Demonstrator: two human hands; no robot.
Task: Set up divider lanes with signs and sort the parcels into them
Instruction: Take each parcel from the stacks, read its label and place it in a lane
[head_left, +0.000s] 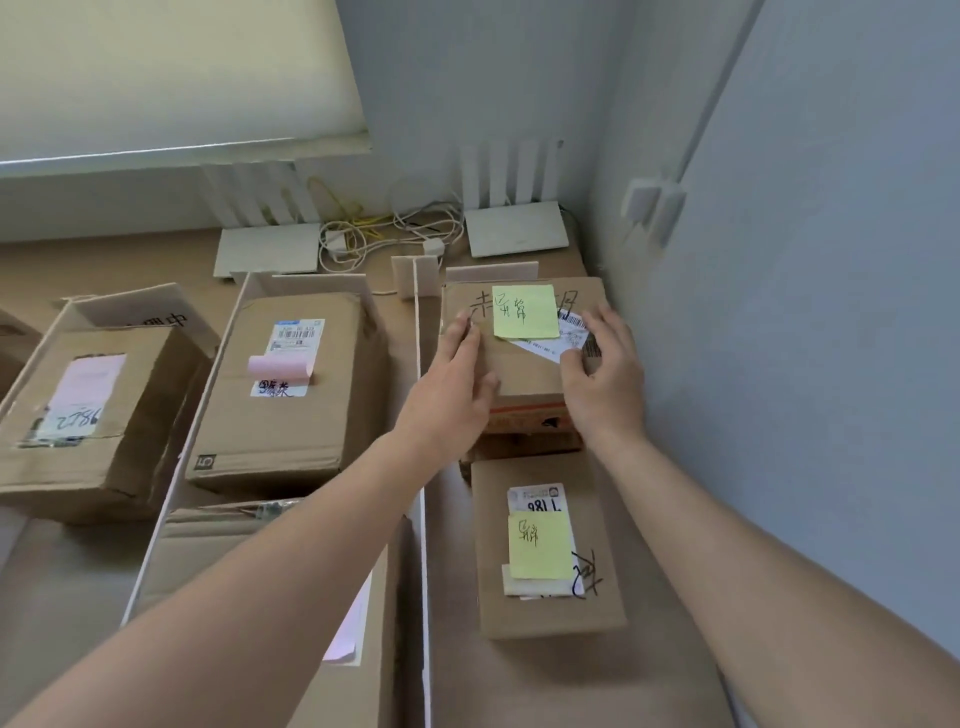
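Observation:
I have both hands on a brown parcel (519, 366) at the far end of the right lane. It carries a yellow sticky note (524, 312) and a shipping label, and it lies on top of another box (524, 423). My left hand (452, 384) lies along its left edge with straight fingers and the thumb on top. My right hand (605, 379) rests over its right side, fingers spread. A second parcel with a yellow note (493, 597) lies nearer in the same lane. White divider strips (422, 519) (176, 478) separate the lanes.
The middle lane holds a parcel with a pink note (291, 426) and another box nearer me (208, 551). The left lane has a taped parcel (88, 415) behind a handwritten cardboard sign (156, 312). Two white routers (267, 249) (517, 228) and cables (384, 228) sit at the back. A wall (779, 364) closes the right side.

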